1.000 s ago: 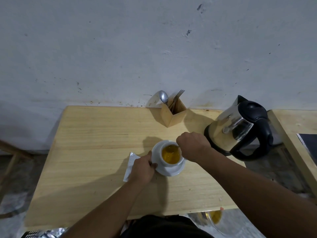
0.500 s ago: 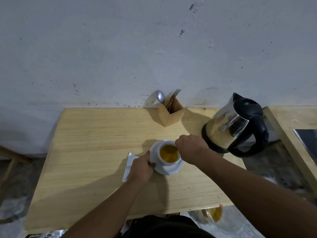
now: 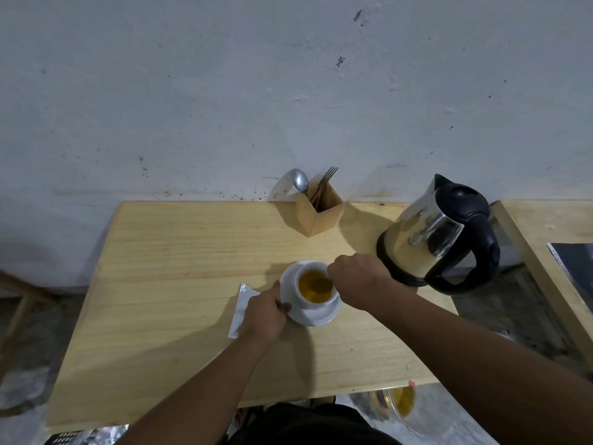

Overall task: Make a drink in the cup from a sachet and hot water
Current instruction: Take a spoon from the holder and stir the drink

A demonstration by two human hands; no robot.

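The left hand (image 3: pixel 264 314) pinches the saucer (image 3: pixel 316 314) rim; the right hand (image 3: pixel 359 279), fingers curled shut, stirs the cup (image 3: pixel 313 301). Both sit mid-table (image 3: pixel 179 252). The kettle (image 3: pixel 439 232) crowds the right edge, and bare wood lies leftward.

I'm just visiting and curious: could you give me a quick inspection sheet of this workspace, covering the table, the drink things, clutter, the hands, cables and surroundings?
Surface: pale wooden table, bare wood, dry as far as I can see.
Job's things: white ceramic cup of amber liquid, standing on a white saucer; steel kettle with black handle on its base at the right; white sachet lying flat left of the saucer, partly under the left hand.
Clutter: wooden cutlery holder with a spoon and forks, by the wall.
Hands: left hand steadies the saucer's edge; right hand, closed, at the cup's rim, apparently stirring; the tool is hidden.
Cables: nothing seen.
Surroundings: scuffed grey wall; second wooden table at right.
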